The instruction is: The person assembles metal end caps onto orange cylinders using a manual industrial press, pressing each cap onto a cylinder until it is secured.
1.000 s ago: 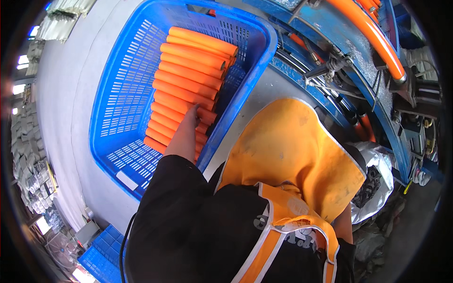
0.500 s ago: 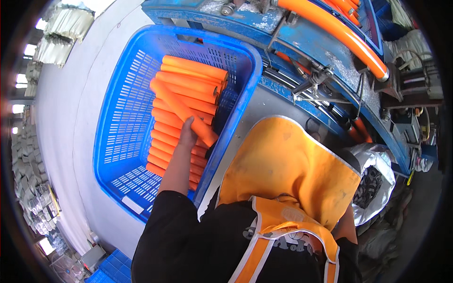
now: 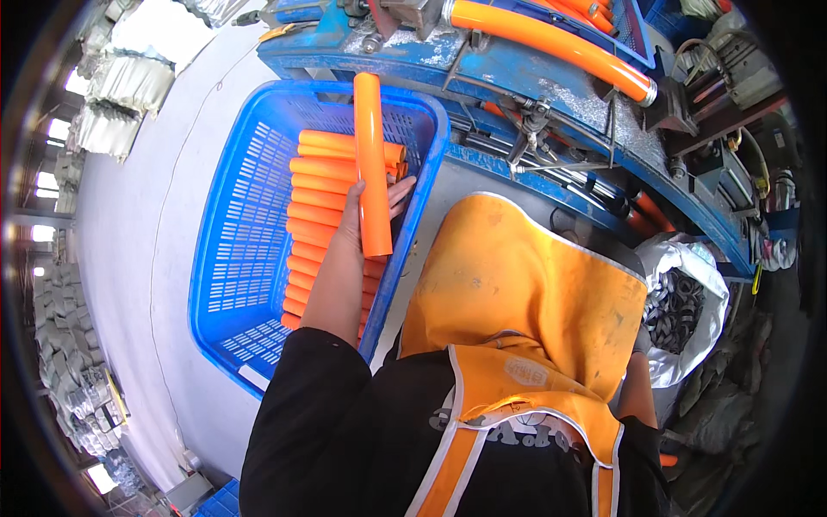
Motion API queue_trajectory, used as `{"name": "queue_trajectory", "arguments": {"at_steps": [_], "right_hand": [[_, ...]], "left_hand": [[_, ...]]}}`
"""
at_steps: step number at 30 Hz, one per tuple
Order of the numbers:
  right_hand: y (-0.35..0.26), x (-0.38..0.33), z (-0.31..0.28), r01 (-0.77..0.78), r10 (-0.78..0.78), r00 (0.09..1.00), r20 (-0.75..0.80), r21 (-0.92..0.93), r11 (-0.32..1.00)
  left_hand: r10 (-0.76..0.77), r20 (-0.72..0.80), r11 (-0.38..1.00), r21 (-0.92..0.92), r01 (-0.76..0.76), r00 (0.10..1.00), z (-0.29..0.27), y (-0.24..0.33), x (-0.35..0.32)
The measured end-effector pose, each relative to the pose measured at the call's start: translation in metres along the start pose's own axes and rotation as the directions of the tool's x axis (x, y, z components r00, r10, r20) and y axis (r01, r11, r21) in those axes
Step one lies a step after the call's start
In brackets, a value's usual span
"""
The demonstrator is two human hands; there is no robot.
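Observation:
My left hand [image 3: 351, 215] holds up a smooth orange tube [image 3: 370, 164] over a blue plastic crate [image 3: 207, 302]. The thumb lies along the tube's left side, while the fingers reach behind it and stick out on the right. Beneath, several more orange tubes [image 3: 317, 211] lie stacked side by side in the crate. Low on the right, my right hand [image 3: 643, 339] is mostly hidden by the orange apron [image 3: 517, 284]. It is close to an open white sack [image 3: 711, 297] of dark grey ring-like pieces [image 3: 676, 310]; its fingers cannot be made out.
Beyond the crate runs a blue metal workbench [image 3: 413, 65], with a long orange tube [image 3: 551, 43] mounted across it in a machine. Metal rods and brackets [image 3: 534, 129] jut from its near side. Pale stacked bundles [image 3: 129, 77] stand at the far left on the grey floor [image 3: 129, 224].
My left hand has lifted the orange tube off the stack and swung it nearly upright. My right hand now shows slightly beside the sack. The whole view has shifted a little.

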State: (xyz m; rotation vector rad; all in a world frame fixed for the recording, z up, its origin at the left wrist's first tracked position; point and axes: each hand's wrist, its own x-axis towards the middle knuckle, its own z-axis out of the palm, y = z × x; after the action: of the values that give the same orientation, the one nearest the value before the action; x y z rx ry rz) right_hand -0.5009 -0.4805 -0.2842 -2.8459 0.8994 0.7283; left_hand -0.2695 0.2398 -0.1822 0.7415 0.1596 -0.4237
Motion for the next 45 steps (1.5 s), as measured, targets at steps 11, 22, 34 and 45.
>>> {"name": "queue_trajectory", "arguments": {"at_steps": [11,22,34,45], "right_hand": [[-0.003,-0.003,0.002,0.036,-0.041,0.993,-0.115,-0.045,0.998],[0.006,0.000,0.014,-0.002,-0.016,0.982,-0.186,-0.095,0.995],[-0.009,-0.019,-0.063,0.165,0.120,0.962,-0.244,0.875,0.456],[-0.129,-0.135,-0.211,0.000,-0.331,0.857,-0.396,0.641,-0.767]], "left_hand": [[-0.060,-0.116,0.945,0.314,0.094,0.991,0.024,-0.006,-0.013],[0.004,-0.224,0.938,0.338,0.074,0.974,0.042,-0.052,-0.033],[0.330,0.025,0.720,0.640,-0.268,0.944,0.112,0.058,-0.086],[-0.037,0.312,-0.150,0.938,-0.314,0.949,0.263,0.012,-0.064]]}}
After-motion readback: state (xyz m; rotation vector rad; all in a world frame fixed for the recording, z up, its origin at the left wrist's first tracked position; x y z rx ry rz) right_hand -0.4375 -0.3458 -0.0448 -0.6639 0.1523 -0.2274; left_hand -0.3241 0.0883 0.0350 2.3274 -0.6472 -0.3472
